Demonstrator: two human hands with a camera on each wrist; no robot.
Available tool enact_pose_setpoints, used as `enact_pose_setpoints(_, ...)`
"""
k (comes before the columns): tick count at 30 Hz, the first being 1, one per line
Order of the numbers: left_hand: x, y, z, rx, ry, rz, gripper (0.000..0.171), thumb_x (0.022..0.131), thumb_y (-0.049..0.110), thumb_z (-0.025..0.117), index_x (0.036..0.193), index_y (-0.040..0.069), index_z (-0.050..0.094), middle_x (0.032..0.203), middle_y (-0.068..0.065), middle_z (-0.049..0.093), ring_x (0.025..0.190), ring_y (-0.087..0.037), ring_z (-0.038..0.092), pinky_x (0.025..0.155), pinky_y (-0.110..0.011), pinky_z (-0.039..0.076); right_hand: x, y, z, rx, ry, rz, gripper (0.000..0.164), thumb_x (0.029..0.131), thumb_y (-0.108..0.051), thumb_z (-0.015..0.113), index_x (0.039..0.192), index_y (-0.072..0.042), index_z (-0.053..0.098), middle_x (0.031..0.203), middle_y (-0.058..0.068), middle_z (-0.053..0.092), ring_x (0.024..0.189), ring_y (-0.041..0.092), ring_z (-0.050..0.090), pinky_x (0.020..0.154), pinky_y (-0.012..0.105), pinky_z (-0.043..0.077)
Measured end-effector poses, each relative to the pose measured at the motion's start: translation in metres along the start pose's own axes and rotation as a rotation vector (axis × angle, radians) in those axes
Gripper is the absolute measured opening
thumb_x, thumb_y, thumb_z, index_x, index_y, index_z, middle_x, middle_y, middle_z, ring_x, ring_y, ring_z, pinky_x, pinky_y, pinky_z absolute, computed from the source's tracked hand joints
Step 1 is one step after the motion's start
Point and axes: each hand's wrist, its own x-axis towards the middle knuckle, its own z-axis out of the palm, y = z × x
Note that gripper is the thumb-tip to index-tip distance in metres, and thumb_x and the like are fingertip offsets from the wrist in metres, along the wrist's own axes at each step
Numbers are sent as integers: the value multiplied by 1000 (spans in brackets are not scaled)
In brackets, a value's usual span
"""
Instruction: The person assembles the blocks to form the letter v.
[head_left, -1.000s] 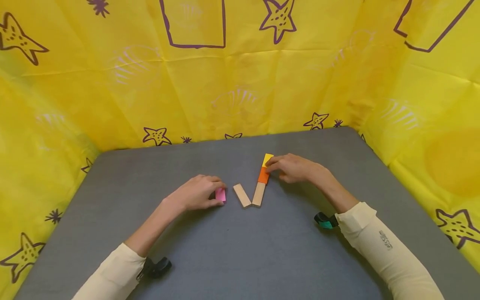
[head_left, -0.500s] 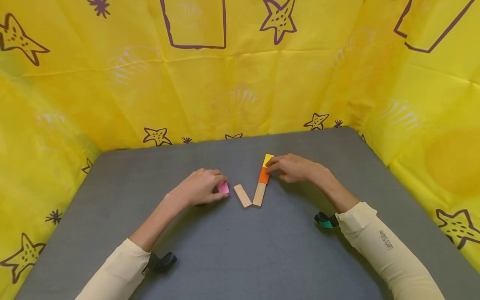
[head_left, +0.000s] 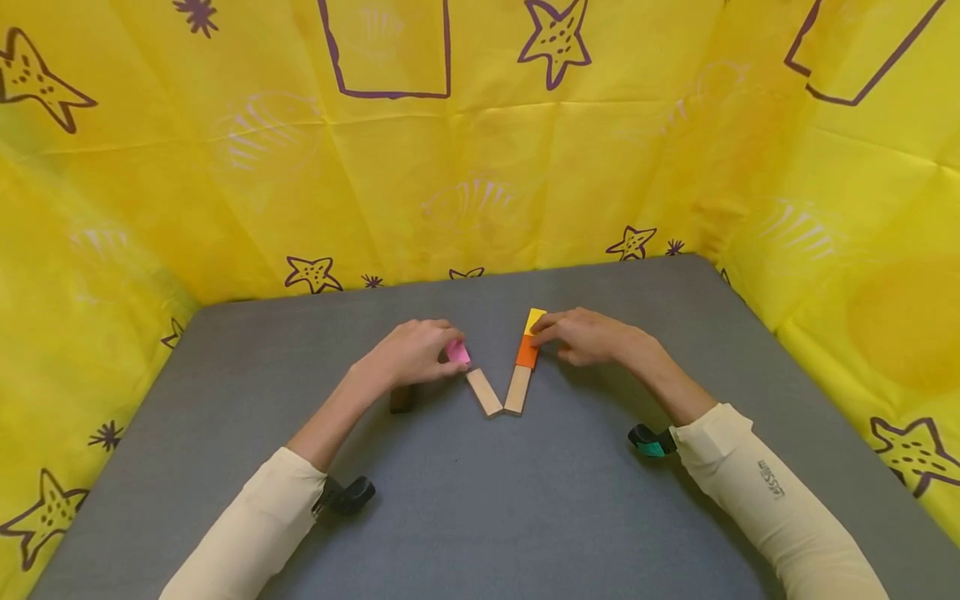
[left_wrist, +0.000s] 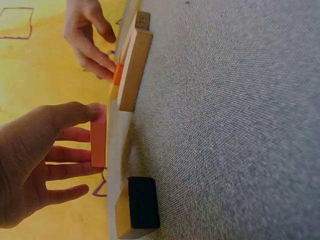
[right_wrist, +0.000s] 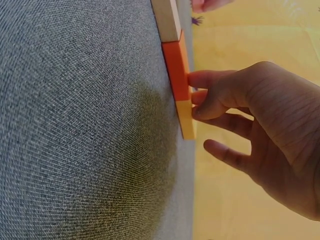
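My left hand point(head_left: 411, 353) pinches a pink block point(head_left: 458, 353) between thumb and fingertips. It hovers over the table by the far end of a plain wooden block point(head_left: 484, 392). That block and a second plain one point(head_left: 517, 390) meet at their near ends in a V. Past the second block, an orange block point(head_left: 527, 352) and a yellow block point(head_left: 535, 319) continue the line end to end. My right hand point(head_left: 583, 335) rests its fingertips on the orange and yellow blocks, fingers loosely bent. In the left wrist view the pink block point(left_wrist: 98, 140) stands clear of the tabletop.
A dark-ended block point(left_wrist: 143, 202) lies on the table beneath my left hand, mostly hidden in the head view. Grey cloth point(head_left: 480, 508) covers the table. Yellow patterned curtains point(head_left: 480, 150) enclose its back and sides.
My left hand has lifted the pink block and carried it away from me and to the right, to the left plain block's far end. The dark-ended block has come into view. My right hand stays put.
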Motion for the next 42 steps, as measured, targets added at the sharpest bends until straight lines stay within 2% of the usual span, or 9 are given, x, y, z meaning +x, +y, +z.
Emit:
enact_pose_setpoints(8,11,-7,12,0,-34,-23,43,97,44,72,122,10,75,106,-8,74,81,-18,59,67,-27,48,1,-2,-1,-3,2,-3,49,90,7,56,131,-10,74,141,14,67,132,36,64,112,51,52)
enact_pose_setpoints(14,8,-9,12,-41,-34,-39,37,99,34,72,126,9,74,113,-11,73,89,-21,62,77,-32,56,2,-2,-2,-3,-3,4,48,90,6,56,131,-10,74,141,14,67,133,36,64,113,52,52)
enact_pose_setpoints(17,8,-9,11,-47,-40,-23,36,98,30,74,127,9,74,115,-12,72,91,-22,62,79,-33,57,1,-2,-2,-7,3,5,48,90,6,56,131,-10,74,141,14,67,132,36,64,112,51,52)
enact_pose_setpoints(23,8,-5,11,-53,-55,5,37,98,33,75,127,11,75,109,-11,70,87,-21,59,75,-32,52,0,-2,-3,-5,7,-2,47,90,6,57,131,-10,74,140,14,67,131,36,64,112,52,52)
enact_pose_setpoints(30,8,-1,11,-46,-62,5,36,98,34,74,127,12,74,107,-10,69,85,-20,57,72,-32,51,-1,-2,-2,3,3,9,47,90,6,57,131,-10,74,140,14,67,132,36,64,113,52,51)
enact_pose_setpoints(42,8,-4,14,-81,-55,53,36,98,32,75,127,11,75,111,-11,70,92,-21,62,81,-34,56,0,-1,-1,16,-7,12,46,91,5,58,132,-10,74,141,15,67,134,36,63,114,53,50)
